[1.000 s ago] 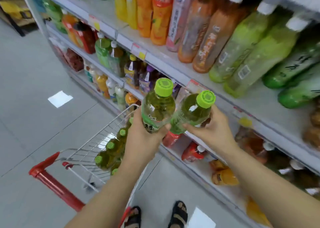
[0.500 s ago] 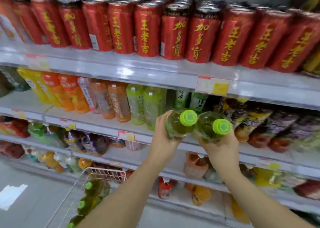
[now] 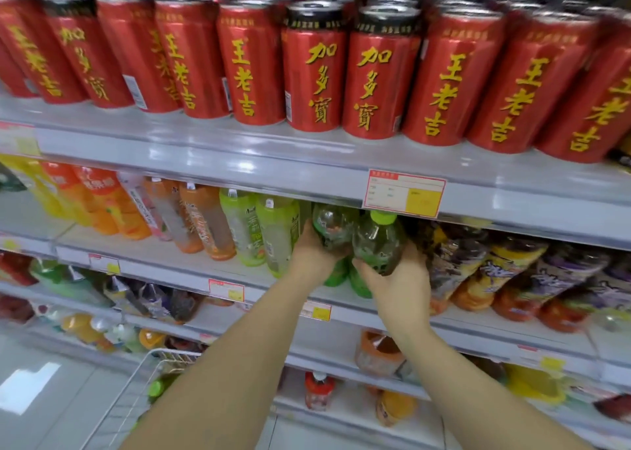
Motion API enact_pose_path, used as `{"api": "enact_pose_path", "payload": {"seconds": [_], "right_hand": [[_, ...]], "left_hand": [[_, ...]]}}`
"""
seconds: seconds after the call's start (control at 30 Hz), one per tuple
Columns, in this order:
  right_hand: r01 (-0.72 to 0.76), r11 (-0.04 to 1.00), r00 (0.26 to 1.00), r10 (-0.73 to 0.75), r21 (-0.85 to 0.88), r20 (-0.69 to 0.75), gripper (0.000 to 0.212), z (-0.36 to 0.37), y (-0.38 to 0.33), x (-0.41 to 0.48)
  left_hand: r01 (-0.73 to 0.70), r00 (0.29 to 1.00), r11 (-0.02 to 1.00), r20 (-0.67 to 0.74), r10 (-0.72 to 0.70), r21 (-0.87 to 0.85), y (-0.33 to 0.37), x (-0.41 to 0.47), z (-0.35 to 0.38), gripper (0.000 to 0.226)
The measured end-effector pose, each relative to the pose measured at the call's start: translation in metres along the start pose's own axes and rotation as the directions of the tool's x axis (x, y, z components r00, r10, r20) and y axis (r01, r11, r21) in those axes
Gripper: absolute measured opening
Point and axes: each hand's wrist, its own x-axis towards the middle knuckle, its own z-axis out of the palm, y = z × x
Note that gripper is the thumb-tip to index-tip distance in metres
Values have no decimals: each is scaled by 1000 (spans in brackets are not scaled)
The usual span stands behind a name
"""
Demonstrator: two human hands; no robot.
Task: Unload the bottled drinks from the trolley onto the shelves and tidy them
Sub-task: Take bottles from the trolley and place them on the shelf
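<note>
My left hand point(image 3: 312, 256) grips a green-tea bottle point(image 3: 329, 226) and my right hand point(image 3: 397, 280) grips a second green-tea bottle point(image 3: 377, 241) with a green cap. Both bottles are pushed into the gap on the second shelf point(image 3: 191, 272), between pale green bottles point(image 3: 269, 234) on the left and purple-labelled bottles point(image 3: 512, 268) on the right. The left bottle's cap is hidden under the shelf edge above. The wire trolley point(image 3: 143, 381) at the lower left holds another green-capped bottle point(image 3: 160, 386).
Red cans point(image 3: 314, 70) fill the top shelf, whose front rail carries a price tag point(image 3: 404, 193). Orange and yellow drinks point(image 3: 102, 203) stand further left on the second shelf. Lower shelves point(image 3: 341, 357) hold mixed bottles. Grey floor point(image 3: 41, 398) lies at the bottom left.
Both hands have pushed the two bottles forward and up into the second shelf. The view has moved closer to the shelves, and most of the trolley has dropped out of sight.
</note>
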Motion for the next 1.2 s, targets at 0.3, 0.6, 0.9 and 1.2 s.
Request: {"api": "enact_pose_path", "payload": {"seconds": [0.3,0.6,0.9,1.2], "right_hand": [[-61,998,994,58,-32,-93,66,12,7,5],[-110,984,993,104,141,53,58,10,16,-79],[36,998,761,4,-49,649,24,118,0,-177],[373,917,335,10,-143,942,34,266,34,-268]], "left_hand": [[52,995,970,-91,-31,236,-35,14,27,58],[-187,982,979,18,186,86,-62,-59,-12,41],[212,948,967,-271,-168,140,-226,-194,-142,31],[586,774,747,-490,-402,314,-376,-317,-213,30]]}}
